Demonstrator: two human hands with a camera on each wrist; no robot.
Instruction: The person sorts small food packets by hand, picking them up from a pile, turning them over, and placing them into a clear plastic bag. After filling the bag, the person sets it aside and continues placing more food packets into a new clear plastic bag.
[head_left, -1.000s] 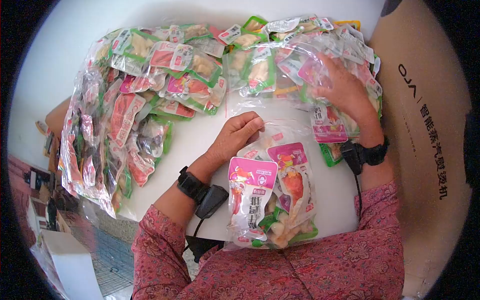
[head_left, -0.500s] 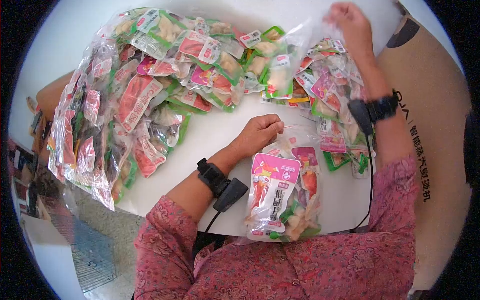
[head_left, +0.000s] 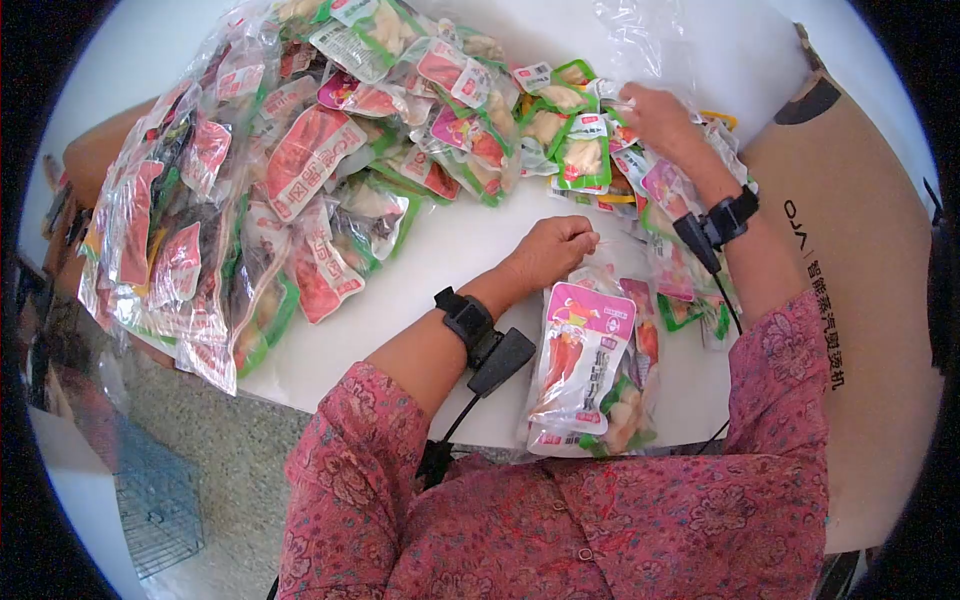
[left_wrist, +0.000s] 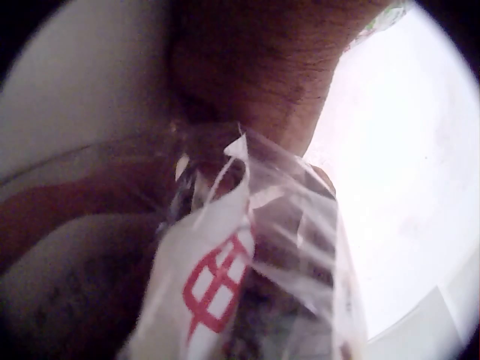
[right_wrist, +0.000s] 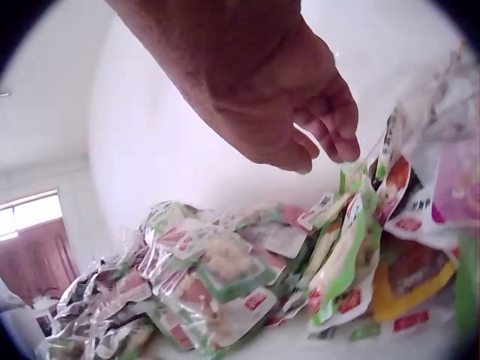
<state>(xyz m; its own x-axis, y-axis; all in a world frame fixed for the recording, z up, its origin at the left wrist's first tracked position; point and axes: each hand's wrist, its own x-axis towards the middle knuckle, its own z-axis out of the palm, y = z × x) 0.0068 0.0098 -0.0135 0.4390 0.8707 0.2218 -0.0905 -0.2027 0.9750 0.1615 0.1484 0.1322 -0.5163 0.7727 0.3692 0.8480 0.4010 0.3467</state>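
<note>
My left hand (head_left: pixel 553 252) pinches the top edge of a clear plastic bag (head_left: pixel 640 385) near the table's front edge. Inside the bag are several food packets; a pink-and-white packet (head_left: pixel 583 330) with a red drumstick picture faces up. The left wrist view shows the clear plastic (left_wrist: pixel 292 225) close below the hand. My right hand (head_left: pixel 660 122) reaches over the packets at the back right. Seen from the right wrist, thumb and fingers are apart, with fingertips right at the top of a green-edged packet (right_wrist: pixel 349 255).
A large heap of bagged packets (head_left: pixel 310 165) covers the table's left side. Crumpled clear plastic (head_left: pixel 640 40) lies at the back. A tall cardboard box (head_left: pixel 800 330) stands along the right edge, and a wire cage (head_left: pixel 155 500) is on the floor at left.
My right hand lifted clear plastic off the right-hand packets toward the back, let go of it and came down to the packets. My left hand has kept hold of the bag.
</note>
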